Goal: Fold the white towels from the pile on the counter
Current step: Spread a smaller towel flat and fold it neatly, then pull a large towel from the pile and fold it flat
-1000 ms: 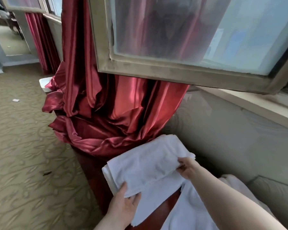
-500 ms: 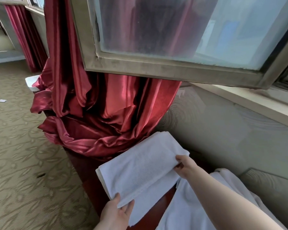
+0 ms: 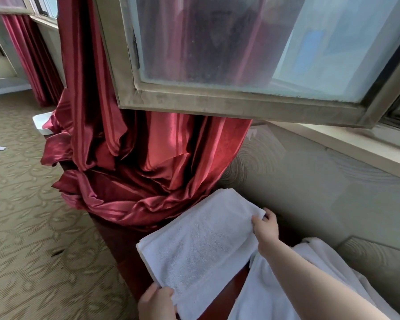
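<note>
Dark red tabletop (image 3: 219, 294) below open window (image 3: 229, 54), red curtain (image 3: 134, 162) bunched behind. Folded white towel (image 3: 201, 245) laid flat near edge. Left hand (image 3: 158, 302) pinching near corner, right hand (image 3: 264, 228) gripping far corner, presumably squaring layers. Unfolded pile (image 3: 275, 294) alongside, awaiting folding.

Daylight comes in through the grimy window pane (image 3: 252, 42) up top, soft and bright enough. It puts shiny highlights on the red satin curtain (image 3: 148, 158), with dark folds underneath. The window frame bends from wide-angle distortion, and everything looks slightly soft overall.
</note>
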`<state>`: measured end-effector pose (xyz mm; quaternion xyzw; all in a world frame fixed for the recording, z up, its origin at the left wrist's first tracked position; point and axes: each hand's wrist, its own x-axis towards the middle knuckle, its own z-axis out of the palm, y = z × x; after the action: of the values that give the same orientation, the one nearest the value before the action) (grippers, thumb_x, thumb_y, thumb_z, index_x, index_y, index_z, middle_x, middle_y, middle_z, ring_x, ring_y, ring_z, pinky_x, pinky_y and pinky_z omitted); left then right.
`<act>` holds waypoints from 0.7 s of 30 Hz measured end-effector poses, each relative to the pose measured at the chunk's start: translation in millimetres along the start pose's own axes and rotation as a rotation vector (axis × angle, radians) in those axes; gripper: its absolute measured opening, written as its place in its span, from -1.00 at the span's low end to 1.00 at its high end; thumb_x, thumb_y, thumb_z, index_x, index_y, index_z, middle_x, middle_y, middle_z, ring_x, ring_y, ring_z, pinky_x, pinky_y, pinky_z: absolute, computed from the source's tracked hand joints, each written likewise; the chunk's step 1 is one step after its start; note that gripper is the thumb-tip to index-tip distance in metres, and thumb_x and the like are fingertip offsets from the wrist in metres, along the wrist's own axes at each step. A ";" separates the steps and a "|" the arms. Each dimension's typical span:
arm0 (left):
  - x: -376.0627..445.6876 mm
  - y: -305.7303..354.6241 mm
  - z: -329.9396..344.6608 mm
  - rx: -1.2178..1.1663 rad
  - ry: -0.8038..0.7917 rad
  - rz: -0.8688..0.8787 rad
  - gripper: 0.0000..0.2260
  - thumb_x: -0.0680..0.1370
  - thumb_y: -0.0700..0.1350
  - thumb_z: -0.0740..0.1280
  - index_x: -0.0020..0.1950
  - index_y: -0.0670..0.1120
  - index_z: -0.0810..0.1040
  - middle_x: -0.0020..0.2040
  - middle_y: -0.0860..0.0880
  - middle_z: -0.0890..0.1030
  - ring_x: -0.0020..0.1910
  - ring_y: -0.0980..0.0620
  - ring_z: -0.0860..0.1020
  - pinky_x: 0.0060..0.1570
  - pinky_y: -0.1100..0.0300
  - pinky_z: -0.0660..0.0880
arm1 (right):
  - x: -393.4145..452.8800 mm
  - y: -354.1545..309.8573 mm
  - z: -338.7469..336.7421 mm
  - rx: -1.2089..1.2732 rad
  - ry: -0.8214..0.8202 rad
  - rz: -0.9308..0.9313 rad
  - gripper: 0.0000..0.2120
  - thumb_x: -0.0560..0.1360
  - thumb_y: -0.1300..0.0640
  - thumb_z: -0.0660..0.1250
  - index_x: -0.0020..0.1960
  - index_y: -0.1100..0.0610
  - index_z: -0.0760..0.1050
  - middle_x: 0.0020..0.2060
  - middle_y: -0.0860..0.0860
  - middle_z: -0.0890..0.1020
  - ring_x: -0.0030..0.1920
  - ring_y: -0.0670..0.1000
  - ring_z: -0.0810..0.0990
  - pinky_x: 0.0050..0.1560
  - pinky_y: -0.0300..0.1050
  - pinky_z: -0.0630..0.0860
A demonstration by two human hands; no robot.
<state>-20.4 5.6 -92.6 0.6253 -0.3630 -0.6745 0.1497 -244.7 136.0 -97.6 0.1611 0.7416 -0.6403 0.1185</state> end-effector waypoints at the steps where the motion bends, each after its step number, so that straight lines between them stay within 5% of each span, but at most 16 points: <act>1: 0.0 5.1 0.9 0.073 0.083 0.203 -0.74 0.45 -0.48 0.28 0.06 -0.26 0.57 -0.03 -0.23 0.54 -0.06 -0.21 0.50 -0.07 0.15 0.46 | -3.8 0.2 -0.3 -0.119 0.057 -0.125 -0.46 0.56 0.25 0.20 0.51 0.07 0.18 0.38 0.04 0.43 0.30 0.09 0.46 0.26 0.00 0.40; 4: 6.1 13.2 9.1 0.417 0.003 0.799 -0.51 0.42 -0.40 0.38 0.33 -0.14 0.48 0.33 -0.12 0.47 0.33 -0.10 0.40 0.26 0.12 0.30 | -22.6 8.1 3.1 -0.593 0.013 -0.557 -0.39 0.55 0.26 0.21 0.55 0.03 0.12 0.51 -0.05 0.22 0.50 -0.02 0.20 0.45 -0.11 0.12; 7: 27.0 5.4 22.1 1.035 -0.272 1.095 -0.41 0.59 0.00 0.24 0.56 0.05 0.05 0.57 0.09 -0.05 0.54 0.10 -0.12 0.47 0.13 -0.12 | -41.9 27.5 14.5 -1.051 -0.320 -0.746 -0.47 0.62 0.11 0.15 0.55 -0.05 0.09 0.56 -0.04 0.00 0.56 0.03 -0.06 0.51 -0.07 -0.10; 9: 41.5 -4.8 20.7 1.233 -0.257 1.085 -0.32 0.52 0.30 0.06 0.57 0.08 -0.03 0.57 0.05 -0.14 0.54 0.07 -0.21 0.44 0.07 -0.20 | -44.2 36.7 14.3 -1.262 -0.422 -0.725 -0.49 0.63 -0.09 -0.02 0.56 -0.12 0.00 0.56 -0.04 -0.13 0.55 0.05 -0.21 0.49 -0.01 -0.23; 11: 53.9 -12.5 14.3 1.302 -0.233 1.065 -0.18 0.37 0.44 0.00 0.49 -0.01 0.29 0.54 -0.08 0.18 0.54 -0.01 0.00 0.37 0.05 0.00 | -34.9 33.4 7.7 -1.358 -0.426 -0.655 -0.43 0.57 -0.24 -0.11 0.55 -0.20 -0.09 0.56 -0.06 -0.21 0.54 0.06 -0.28 0.48 0.05 -0.28; 15: 76.5 -23.3 4.1 1.301 -0.298 1.046 -0.19 0.43 0.51 -0.15 0.46 -0.02 0.23 0.42 -0.11 0.30 0.55 0.11 -0.16 0.44 0.24 -0.18 | -7.5 19.1 3.1 -1.473 -0.379 -0.560 -0.33 0.57 -0.32 -0.04 0.55 -0.16 -0.23 0.54 -0.08 -0.26 0.53 0.08 -0.33 0.50 0.11 -0.27; 21: 59.4 -11.0 6.3 1.449 -0.213 0.973 -0.22 0.45 0.47 -0.06 0.46 -0.03 0.32 0.41 -0.22 0.40 0.48 -0.08 0.13 0.44 0.14 -0.09 | 6.3 9.5 12.5 -1.409 -0.306 -0.402 -0.29 0.59 -0.28 -0.01 0.57 -0.04 -0.25 0.55 -0.04 -0.22 0.54 0.15 -0.25 0.51 0.14 -0.12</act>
<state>-34.0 -23.9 -143.9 0.2763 -0.9400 -0.1942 -0.0477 -247.1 125.4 -110.6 -0.1826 0.9665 -0.0381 0.1763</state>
